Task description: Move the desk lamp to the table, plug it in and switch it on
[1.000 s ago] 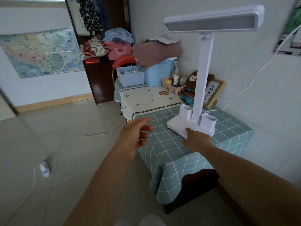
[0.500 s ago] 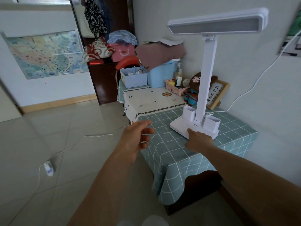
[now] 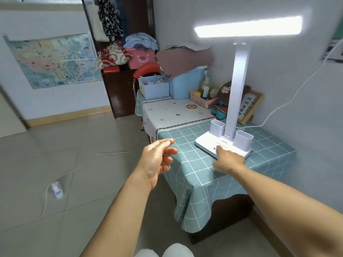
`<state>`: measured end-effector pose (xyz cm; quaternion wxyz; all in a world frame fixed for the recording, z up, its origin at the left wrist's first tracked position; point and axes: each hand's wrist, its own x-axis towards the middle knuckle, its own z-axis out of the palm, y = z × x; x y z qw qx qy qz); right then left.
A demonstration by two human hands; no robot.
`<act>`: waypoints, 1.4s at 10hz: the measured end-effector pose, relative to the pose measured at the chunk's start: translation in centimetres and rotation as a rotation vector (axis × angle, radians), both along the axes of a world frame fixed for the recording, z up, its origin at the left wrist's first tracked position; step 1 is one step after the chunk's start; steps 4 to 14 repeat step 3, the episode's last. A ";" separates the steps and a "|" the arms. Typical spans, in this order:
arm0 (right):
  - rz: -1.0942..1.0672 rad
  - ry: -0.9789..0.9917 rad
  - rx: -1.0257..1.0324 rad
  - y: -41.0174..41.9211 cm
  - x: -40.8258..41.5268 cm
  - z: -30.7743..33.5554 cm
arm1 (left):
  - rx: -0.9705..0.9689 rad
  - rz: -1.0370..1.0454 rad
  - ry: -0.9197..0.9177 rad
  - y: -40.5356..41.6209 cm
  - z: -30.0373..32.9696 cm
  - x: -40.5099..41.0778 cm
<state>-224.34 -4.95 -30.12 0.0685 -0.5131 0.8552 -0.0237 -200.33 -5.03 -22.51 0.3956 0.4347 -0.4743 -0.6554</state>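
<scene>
A white desk lamp (image 3: 239, 86) stands upright on the table (image 3: 194, 175), which wears a teal checked cloth. Its long head (image 3: 248, 26) glows bright white. Two small cups sit on its base (image 3: 207, 143). My right hand (image 3: 227, 160) rests at the base's front edge, one fingertip on the base's top surface, holding nothing. My left hand (image 3: 157, 160) hovers beside the table's near left corner, fingers loosely apart and empty. A white cord (image 3: 289, 101) runs from behind the lamp up the right wall.
Behind the lamp stand a framed sign (image 3: 248, 106), a plush toy (image 3: 221, 106), a pink basket (image 3: 202, 100) and blue bins (image 3: 183, 84). A white power strip (image 3: 56, 191) with its cable lies on the tiled floor at left. A dark cabinet (image 3: 118, 89) stands against the back wall.
The lamp head has gone from dark to lit. My right hand stays at the base; my left hand has barely shifted.
</scene>
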 end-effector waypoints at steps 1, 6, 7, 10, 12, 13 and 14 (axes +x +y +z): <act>-0.001 -0.034 0.001 0.1 0.0 0.2 | -0.002 0.003 0.002 0.2 0.1 0.1; 0.011 -0.104 -0.065 0.2 0.4 0.5 | -0.027 0.012 0.021 0.6 0.2 0.5; 0.011 -0.104 -0.065 0.2 0.4 0.5 | -0.027 0.012 0.021 0.6 0.2 0.5; 0.011 -0.104 -0.065 0.2 0.4 0.5 | -0.027 0.012 0.021 0.6 0.2 0.5; 0.011 -0.104 -0.065 0.2 0.4 0.5 | -0.027 0.012 0.021 0.6 0.2 0.5; 0.011 -0.104 -0.065 0.2 0.4 0.5 | -0.027 0.012 0.021 0.6 0.2 0.5; 0.011 -0.104 -0.065 0.2 0.4 0.5 | -0.027 0.012 0.021 0.6 0.2 0.5</act>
